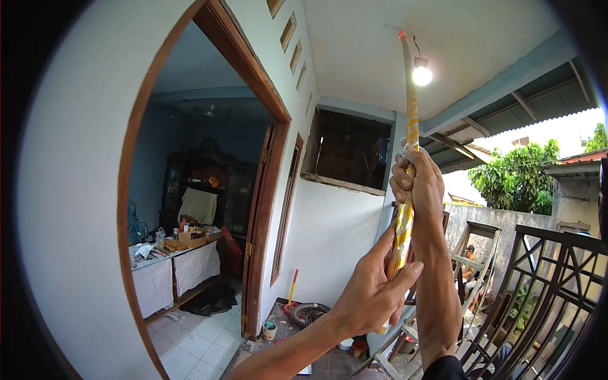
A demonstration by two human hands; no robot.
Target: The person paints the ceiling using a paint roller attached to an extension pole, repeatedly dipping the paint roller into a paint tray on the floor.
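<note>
A long pole (412,120) with yellow and silver spiral stripes rises from my hands toward the ceiling. Its far end, reddish-orange, is at or near the ceiling; I cannot tell whether it touches. My right hand (418,177) is higher up, its fingers closed around the shaft. Lower down, my left hand (373,288) grips the same pole, with the thumb along its side. A lit bulb (422,75) in a dark socket hangs on a short wire beside the upper part of the pole.
Left is a brown-framed doorway (283,101) into a room with a cluttered table (152,294). A ladder (478,237) and dark metal gate (557,272) stand right, a person (472,269) beyond. A wheel (310,313) and paint can (269,330) are on the floor.
</note>
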